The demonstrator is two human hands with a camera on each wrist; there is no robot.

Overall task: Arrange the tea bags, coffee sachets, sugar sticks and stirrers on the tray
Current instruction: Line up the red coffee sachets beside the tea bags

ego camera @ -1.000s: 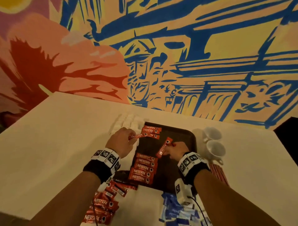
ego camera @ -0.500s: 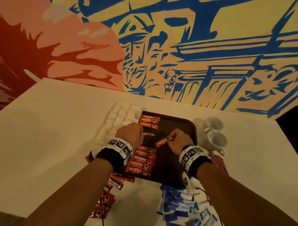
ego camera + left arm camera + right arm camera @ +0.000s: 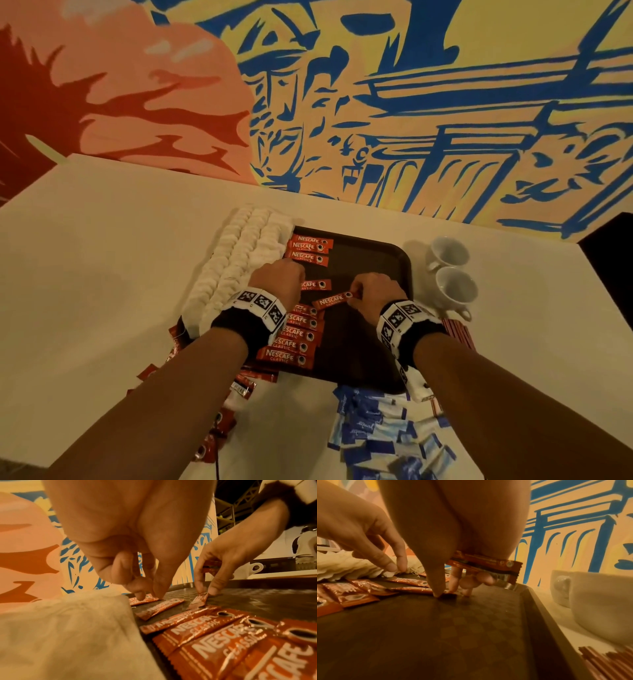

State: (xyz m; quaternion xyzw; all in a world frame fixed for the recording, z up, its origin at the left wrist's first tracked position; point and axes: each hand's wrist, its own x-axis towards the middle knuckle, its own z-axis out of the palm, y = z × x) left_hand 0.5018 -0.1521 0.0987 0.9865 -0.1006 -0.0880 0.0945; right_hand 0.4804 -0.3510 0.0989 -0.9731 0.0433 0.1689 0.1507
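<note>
A dark tray (image 3: 373, 346) lies on the white table, with red coffee sachets (image 3: 298, 337) in a column along its left side and three more (image 3: 310, 248) at the far left corner. My left hand (image 3: 279, 281) pinches one coffee sachet (image 3: 145, 599) with thumb and fingertip, flat on the tray in the gap between the groups. My right hand (image 3: 371, 291) pinches the end of another sachet (image 3: 334, 300) lying slanted on the tray. Its curled fingers also hold spare sachets (image 3: 485, 565) against the palm.
Rows of white tea bags (image 3: 239, 260) lie left of the tray. Blue-and-white sugar sticks (image 3: 376, 435) are heaped at the front. Loose red sachets (image 3: 214, 435) sit front left. Two white cups (image 3: 457, 291) and red-brown stirrers (image 3: 459, 334) stand right of the tray. The painted wall is behind.
My left hand has brought its sachet back from the far group and down onto the tray. My right hand has lowered its sachet from upright to nearly flat.
</note>
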